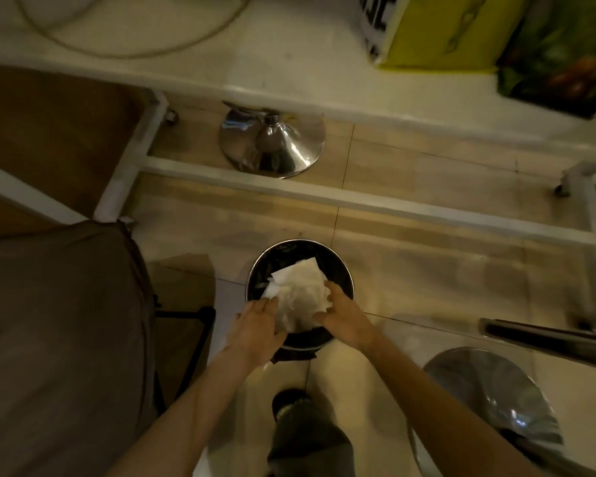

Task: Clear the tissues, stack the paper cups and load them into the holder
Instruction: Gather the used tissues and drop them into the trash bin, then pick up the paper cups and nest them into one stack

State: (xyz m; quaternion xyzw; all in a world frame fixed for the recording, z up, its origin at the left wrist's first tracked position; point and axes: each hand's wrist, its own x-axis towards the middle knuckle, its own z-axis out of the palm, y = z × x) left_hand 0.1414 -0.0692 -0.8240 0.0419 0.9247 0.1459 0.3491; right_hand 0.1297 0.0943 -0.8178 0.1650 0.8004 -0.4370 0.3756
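Observation:
A bunch of crumpled white tissues [298, 290] sits between my two hands, right over the mouth of a round black waste bin [341, 266] on the floor. My left hand [260, 328] presses against the bundle's left side with fingers fairly straight. My right hand [341, 315] has fingers curled over the bundle's right side. No paper cups or cup holder are in view.
A chrome stool base [272, 142] stands beyond the bin under a white table frame [358, 201]. A second chrome base [489, 401] is at the lower right. A brown cushioned seat [59, 321] fills the left. Yellow and green bags [461, 29] lie on the table top.

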